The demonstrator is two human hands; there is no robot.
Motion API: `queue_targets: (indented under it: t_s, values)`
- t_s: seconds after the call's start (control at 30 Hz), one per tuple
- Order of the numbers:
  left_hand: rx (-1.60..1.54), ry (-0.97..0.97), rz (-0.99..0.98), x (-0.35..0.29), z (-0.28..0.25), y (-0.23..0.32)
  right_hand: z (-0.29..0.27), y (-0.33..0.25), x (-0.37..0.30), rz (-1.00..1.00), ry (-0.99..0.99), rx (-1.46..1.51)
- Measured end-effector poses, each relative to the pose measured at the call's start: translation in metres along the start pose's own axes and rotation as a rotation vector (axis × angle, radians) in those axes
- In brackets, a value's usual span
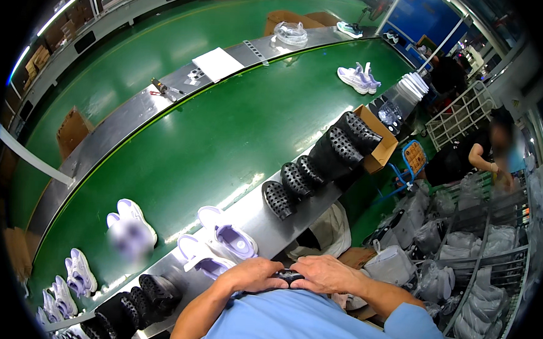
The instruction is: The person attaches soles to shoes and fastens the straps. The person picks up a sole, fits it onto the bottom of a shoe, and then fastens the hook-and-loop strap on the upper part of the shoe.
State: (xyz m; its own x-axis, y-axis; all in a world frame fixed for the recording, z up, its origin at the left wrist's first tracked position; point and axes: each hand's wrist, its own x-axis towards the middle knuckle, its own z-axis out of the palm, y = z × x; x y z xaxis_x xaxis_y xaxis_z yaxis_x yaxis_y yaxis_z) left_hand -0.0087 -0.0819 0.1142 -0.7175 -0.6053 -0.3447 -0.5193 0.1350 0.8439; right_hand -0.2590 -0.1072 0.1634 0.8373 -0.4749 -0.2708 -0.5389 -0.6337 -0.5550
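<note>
Close to my body, both hands grip a black perforated shoe insert (288, 275). My left hand (255, 275) closes on one end of it and my right hand (324, 273) on the other; their fingers cover most of it. Just ahead of my left hand, a pair of white sneakers with lilac linings (235, 240) rests on the metal ledge (293, 228). Farther along the ledge stand several more black inserts full of round holes (279, 200). Another row of black inserts (151, 291) lies at the lower left.
White-and-lilac sneakers (78, 273) sit along the green conveyor belt (225, 125), with another pair (359, 77) at its far end. A cardboard box (382, 138) stands beside the inserts. At right, a wire rack (483, 257) holds bagged items, and a person (466, 154) bends near it.
</note>
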Motion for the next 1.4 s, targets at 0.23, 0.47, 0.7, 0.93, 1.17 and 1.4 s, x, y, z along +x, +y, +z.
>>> queue_targets:
  t_s: [0.23,0.47,0.7,0.93,1.17,1.4]
  values:
    - [0.036,1.188,-0.17,-0.024,0.012,-0.068,0.013,0.001,0.036,0.14,0.108,0.042]
    - [0.051,1.075,-0.613,0.003,0.008,-0.133,0.03,0.005,0.103,0.282,0.059,0.011]
    - [0.105,0.935,-0.231,0.039,0.0,-0.128,0.12,0.039,0.167,0.297,0.275,-0.178]
    - [-0.032,1.242,-0.35,0.025,0.016,-0.115,0.107,0.049,0.138,0.104,0.513,-0.053]
    - [-0.358,1.177,-0.758,0.035,0.057,-0.11,0.108,0.066,0.178,0.4,0.237,0.201]
    - [-0.305,1.151,-0.995,0.054,0.059,-0.135,0.121,0.071,0.202,0.298,0.227,-0.086]
